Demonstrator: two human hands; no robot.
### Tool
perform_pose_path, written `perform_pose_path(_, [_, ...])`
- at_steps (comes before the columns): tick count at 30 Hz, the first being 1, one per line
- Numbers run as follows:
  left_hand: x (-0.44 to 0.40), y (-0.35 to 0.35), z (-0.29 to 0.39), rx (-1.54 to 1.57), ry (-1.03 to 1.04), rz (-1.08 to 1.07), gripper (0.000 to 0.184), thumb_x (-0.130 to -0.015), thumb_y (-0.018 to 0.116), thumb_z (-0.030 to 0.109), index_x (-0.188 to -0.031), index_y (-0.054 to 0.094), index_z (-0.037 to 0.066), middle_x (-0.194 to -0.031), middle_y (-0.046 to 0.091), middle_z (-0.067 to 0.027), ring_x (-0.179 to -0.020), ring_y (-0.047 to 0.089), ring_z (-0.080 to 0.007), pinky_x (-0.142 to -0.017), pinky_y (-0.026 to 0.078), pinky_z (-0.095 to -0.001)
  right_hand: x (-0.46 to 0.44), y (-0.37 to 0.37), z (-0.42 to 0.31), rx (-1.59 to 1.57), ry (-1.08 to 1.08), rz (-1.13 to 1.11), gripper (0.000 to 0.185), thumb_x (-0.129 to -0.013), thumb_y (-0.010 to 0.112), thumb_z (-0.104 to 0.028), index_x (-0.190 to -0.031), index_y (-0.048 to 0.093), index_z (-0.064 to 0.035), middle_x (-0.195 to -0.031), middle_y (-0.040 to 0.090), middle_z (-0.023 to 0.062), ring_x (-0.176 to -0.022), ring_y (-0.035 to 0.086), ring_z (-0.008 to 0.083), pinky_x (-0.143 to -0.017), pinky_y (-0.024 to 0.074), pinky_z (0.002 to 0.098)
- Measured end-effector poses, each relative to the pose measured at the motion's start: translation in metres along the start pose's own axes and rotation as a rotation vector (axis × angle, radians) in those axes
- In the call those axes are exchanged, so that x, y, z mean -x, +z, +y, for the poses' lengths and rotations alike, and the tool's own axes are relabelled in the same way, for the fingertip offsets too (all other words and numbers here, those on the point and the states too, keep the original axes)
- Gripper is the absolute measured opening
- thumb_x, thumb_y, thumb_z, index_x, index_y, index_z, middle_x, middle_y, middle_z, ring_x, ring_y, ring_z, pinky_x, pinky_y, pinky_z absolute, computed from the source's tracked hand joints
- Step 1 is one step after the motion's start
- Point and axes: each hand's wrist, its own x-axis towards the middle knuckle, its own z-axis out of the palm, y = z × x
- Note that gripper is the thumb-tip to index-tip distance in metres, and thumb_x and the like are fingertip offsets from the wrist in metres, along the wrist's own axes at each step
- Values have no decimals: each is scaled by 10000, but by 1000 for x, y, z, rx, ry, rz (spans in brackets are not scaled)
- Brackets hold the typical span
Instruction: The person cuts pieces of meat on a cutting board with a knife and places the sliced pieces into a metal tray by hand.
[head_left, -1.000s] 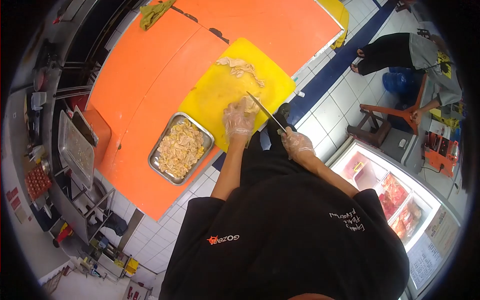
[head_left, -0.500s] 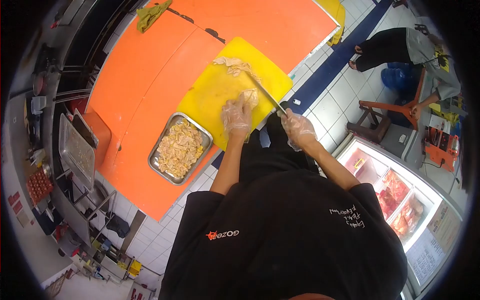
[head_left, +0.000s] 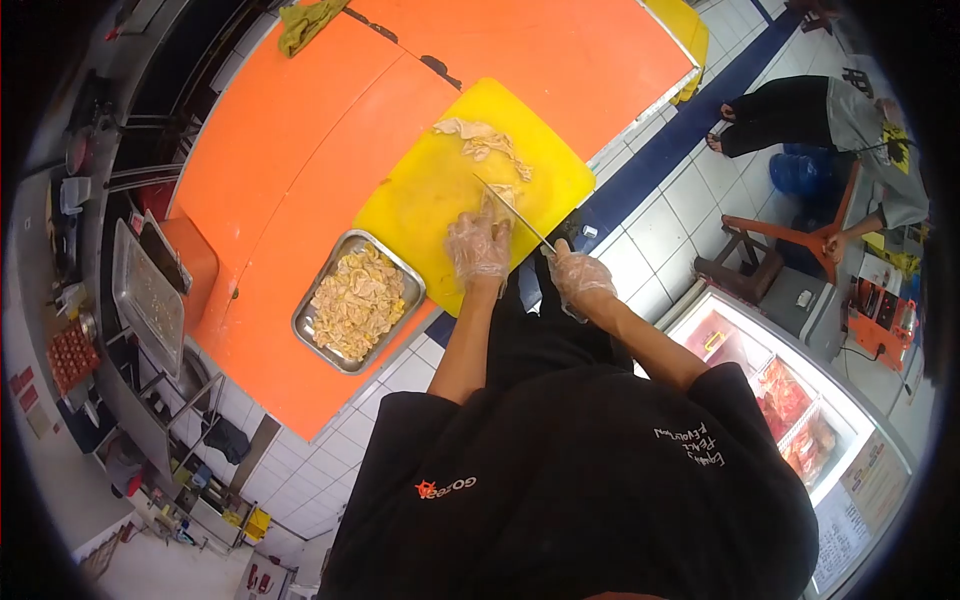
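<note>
A yellow cutting board [head_left: 420, 170] lies on the orange table, with pale, wrinkled meat that looks like chicken skin [head_left: 490, 142] toward its far side. My left hand [head_left: 478, 245], in a clear plastic glove, presses its bent fingers on another piece of this skin [head_left: 506, 194] at the board's middle. My right hand [head_left: 580, 278], also gloved, is closed round the handle of a knife [head_left: 518, 217]. The blade lies across the piece, just beside my left fingertips. Left of the board, a metal tray [head_left: 301, 325] holds a heap of cut pieces [head_left: 357, 302].
The orange table [head_left: 290, 215] carries a green cloth [head_left: 308, 25] at its far end. A lit display freezer [head_left: 728, 335] with red packs stands at my right. Farther right, another person [head_left: 870, 130] is beside an orange-framed stand. A metal tray [head_left: 150, 295] leans at the left.
The knife has moved nearer to my left fingers, over the piece they hold, and away from the far strip of skin. My left hand stays on the board.
</note>
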Motion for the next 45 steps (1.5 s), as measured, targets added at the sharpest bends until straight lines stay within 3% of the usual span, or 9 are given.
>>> perform_pose_path(9, [-2, 7, 1, -8, -35, 26, 591, -988, 716, 392, -1542, 637, 203, -1191, 659, -139, -1134, 607, -371, -974, 469, -538, -18, -33, -32, 9, -3, -186, 255, -1102, 463, -178, -1279, 538, -11, -1153, 773, 261, -1108, 756, 463, -923, 602, 567])
perform_pose_path(20, [-8, 4, 5, -82, -61, 60, 585, -985, 692, 407, -1531, 656, 201, -1113, 673, -166, -1061, 637, -392, -905, 511, -529, -36, -10, -9, 18, -254, 42, 398, -1140, 406, -361, -1290, 546, -20, -1114, 757, 314, -1077, 747, 485, -907, 584, 591])
perform_pose_path(26, [-6, 8, 2, -141, -37, 38, 584, -1010, 663, 398, -1565, 623, 220, -1107, 677, -158, -1057, 642, -380, -899, 505, -534, -1, -6, 3, -85, 111, -178, 328, -1105, 481, -283, -1336, 583, -74, -1236, 739, 293, -1178, 728, 448, -1002, 558, 589])
perform_pose_path(30, [-2, 4, 6, -147, -42, 9, 585, -1011, 669, 377, -1574, 606, 231, -1112, 675, -157, -1054, 636, -381, -896, 494, -539, -66, 22, -11, 161, -538, 274, 295, -1072, 507, -248, -1237, 602, -22, -1036, 754, 284, -959, 766, 444, -838, 625, 536])
perform_pose_path(35, [-5, 2, 1, -148, 8, 21, 577, -1017, 664, 360, -1573, 597, 225, -1121, 673, -164, -1064, 634, -383, -904, 493, -541, -76, -44, -74, -69, -318, 132, 310, -1088, 489, -252, -1254, 573, -4, -1041, 758, 299, -966, 762, 464, -846, 601, 566])
perform_pose_path(38, [-7, 0, 2, -147, -15, -15, 579, -1012, 659, 362, -1569, 602, 217, -1122, 675, -173, -1068, 637, -390, -914, 501, -548, -63, -6, -33, -90, -272, 159, 334, -1104, 466, -299, -1252, 550, -12, -1019, 756, 311, -973, 755, 483, -842, 585, 585])
perform_pose_path(41, [-4, -4, 0, -111, 10, -21, 570, -1015, 652, 367, -1561, 608, 209, -1124, 678, -183, -1076, 639, -400, -920, 510, -555, 2, -7, 0, -23, -192, 23, 253, -1068, 521, -161, -1260, 590, -12, -1165, 767, 266, -1102, 752, 444, -910, 601, 543])
perform_pose_path(43, [-5, -6, -1, -96, 38, 5, 564, -1015, 655, 363, -1552, 617, 197, -1124, 680, -190, -1073, 644, -402, -912, 515, -553, 12, 2, 8, -24, -16, -47, 322, -1116, 432, -329, -1236, 545, -53, -1064, 749, 311, -1026, 728, 501, -880, 561, 596])
perform_pose_path(45, [-8, -8, -1, -89, 38, -4, 572, -1018, 649, 363, -1562, 605, 193, -1125, 680, -192, -1072, 647, -403, -909, 514, -553, -5, 4, -2, -65, -68, 9, 320, -1115, 441, -326, -1239, 546, -51, -1084, 747, 310, -1042, 726, 495, -885, 561, 591])
